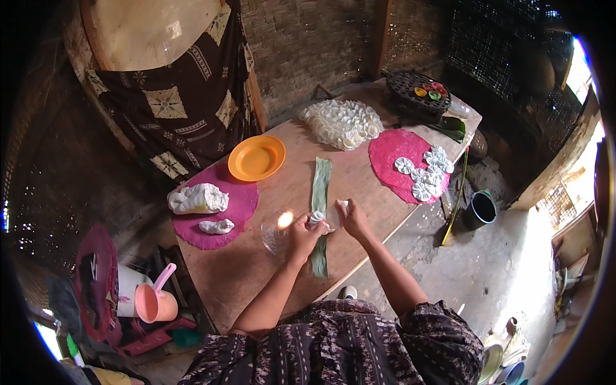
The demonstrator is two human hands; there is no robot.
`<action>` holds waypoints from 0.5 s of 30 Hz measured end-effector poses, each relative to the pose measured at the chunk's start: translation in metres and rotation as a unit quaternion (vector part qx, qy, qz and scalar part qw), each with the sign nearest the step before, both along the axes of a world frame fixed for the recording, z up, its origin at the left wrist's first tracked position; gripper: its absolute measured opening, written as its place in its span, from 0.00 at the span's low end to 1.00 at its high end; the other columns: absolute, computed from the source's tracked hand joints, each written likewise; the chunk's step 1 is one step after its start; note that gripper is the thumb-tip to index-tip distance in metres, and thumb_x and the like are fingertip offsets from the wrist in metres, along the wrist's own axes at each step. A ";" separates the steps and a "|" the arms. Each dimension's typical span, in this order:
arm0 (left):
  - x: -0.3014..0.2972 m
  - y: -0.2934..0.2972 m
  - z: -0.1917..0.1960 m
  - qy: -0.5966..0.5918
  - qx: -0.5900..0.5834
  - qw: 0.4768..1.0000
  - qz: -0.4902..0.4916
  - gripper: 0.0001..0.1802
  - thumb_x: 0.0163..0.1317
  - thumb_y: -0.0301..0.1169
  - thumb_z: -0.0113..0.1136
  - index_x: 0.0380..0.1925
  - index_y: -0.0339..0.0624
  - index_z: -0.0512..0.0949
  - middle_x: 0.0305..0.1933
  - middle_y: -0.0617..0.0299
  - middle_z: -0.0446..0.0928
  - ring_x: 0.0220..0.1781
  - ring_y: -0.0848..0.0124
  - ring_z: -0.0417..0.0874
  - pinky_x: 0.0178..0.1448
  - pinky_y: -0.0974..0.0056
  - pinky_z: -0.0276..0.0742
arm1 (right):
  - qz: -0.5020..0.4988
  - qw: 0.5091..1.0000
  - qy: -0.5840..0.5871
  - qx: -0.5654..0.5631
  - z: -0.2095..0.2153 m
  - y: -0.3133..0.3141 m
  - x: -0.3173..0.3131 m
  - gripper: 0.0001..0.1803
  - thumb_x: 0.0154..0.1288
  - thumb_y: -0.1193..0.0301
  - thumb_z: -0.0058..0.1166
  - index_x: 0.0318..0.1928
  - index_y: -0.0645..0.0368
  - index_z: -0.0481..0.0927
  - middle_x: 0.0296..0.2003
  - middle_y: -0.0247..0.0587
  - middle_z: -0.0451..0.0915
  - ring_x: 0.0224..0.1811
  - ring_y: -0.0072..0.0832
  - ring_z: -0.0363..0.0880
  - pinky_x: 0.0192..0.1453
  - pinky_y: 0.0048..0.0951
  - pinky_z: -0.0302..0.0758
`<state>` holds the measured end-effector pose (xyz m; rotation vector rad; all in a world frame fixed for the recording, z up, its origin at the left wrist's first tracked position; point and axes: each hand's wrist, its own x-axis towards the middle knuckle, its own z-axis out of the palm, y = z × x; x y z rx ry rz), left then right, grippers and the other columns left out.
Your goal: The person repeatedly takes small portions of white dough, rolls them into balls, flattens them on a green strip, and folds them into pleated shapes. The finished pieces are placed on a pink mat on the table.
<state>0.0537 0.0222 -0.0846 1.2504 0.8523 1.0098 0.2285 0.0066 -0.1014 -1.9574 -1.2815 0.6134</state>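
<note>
Close together over the table, my hands work above a long green leaf strip (321, 186). My left hand (303, 239) is closed on a small white dough rosette (316, 217), pinched at its fingertips. Just to the right, my right hand (355, 221) is closed on a small bit of white dough (344, 206). Part of the strip is hidden beneath my left hand. On a pink round mat (212, 240) at the left lie a large lump of white dough (200, 199) and a smaller dough piece (217, 226).
An orange plate (256, 158) sits beyond the dough. White pleated rounds (420, 176) lie on another pink mat (388, 157) at the right. Behind are a heap of white rosettes (343, 122) and a dark rack (410, 90) with small coloured pieces. A dark bucket (480, 210) stands on the floor.
</note>
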 end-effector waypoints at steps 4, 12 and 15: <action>0.001 0.005 0.006 -0.224 -0.116 0.967 0.034 0.11 0.72 0.33 0.53 0.44 0.36 0.77 0.42 0.62 0.80 0.45 0.77 0.80 0.51 0.70 0.74 | -0.045 0.950 -0.295 0.088 -0.006 -0.005 0.007 0.26 0.70 0.55 0.52 0.62 0.57 0.73 0.48 0.53 0.77 0.47 0.52 0.77 0.56 0.52 0.68; 0.029 -0.006 0.016 -0.168 -0.022 0.982 0.082 0.26 0.77 0.46 0.40 0.44 0.33 0.78 0.43 0.59 0.80 0.48 0.74 0.78 0.57 0.66 0.70 | 0.029 0.653 0.755 0.044 0.020 -0.022 -0.013 0.12 0.74 0.61 0.49 0.46 0.56 0.77 0.43 0.37 0.80 0.44 0.30 0.79 0.57 0.36 0.72; 0.034 -0.006 0.019 -0.108 0.021 0.993 0.045 0.15 0.73 0.36 0.54 0.44 0.34 0.79 0.39 0.65 0.81 0.42 0.80 0.78 0.50 0.71 0.73 | -0.003 0.720 0.689 0.080 0.041 -0.025 -0.002 0.10 0.72 0.64 0.53 0.44 0.58 0.77 0.40 0.36 0.80 0.42 0.25 0.79 0.49 0.33 0.74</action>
